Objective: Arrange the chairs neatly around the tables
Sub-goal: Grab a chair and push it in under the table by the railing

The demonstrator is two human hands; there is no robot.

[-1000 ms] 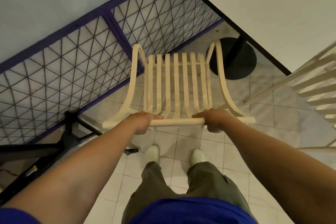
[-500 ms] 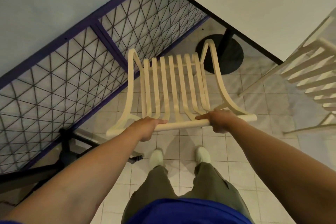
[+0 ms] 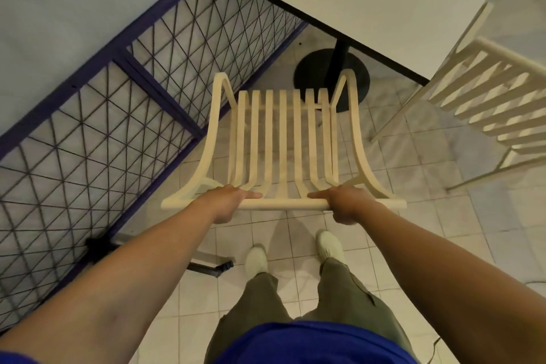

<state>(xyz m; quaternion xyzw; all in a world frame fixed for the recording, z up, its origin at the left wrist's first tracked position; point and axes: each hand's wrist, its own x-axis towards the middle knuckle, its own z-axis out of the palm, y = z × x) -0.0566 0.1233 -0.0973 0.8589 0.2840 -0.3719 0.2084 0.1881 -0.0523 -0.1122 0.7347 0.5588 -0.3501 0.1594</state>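
A cream slatted chair point(image 3: 283, 139) stands in front of me, seen from above, its seat pointing toward the white table point(image 3: 384, 0). My left hand point(image 3: 227, 201) grips the top rail of the backrest left of centre. My right hand point(image 3: 345, 204) grips the same rail right of centre. The chair's front edge lies just short of the table's near edge, beside the table's black round base point(image 3: 313, 74).
A second cream slatted chair point(image 3: 496, 103) stands at the right beside the table. A purple-framed wire-mesh panel point(image 3: 124, 97) runs along the wall on the left. A black stand foot point(image 3: 206, 266) lies on the tiled floor near my left shoe.
The chair has swung from tilted to square in front of me and moved toward the table. Both hands keep their grip on the top rail.
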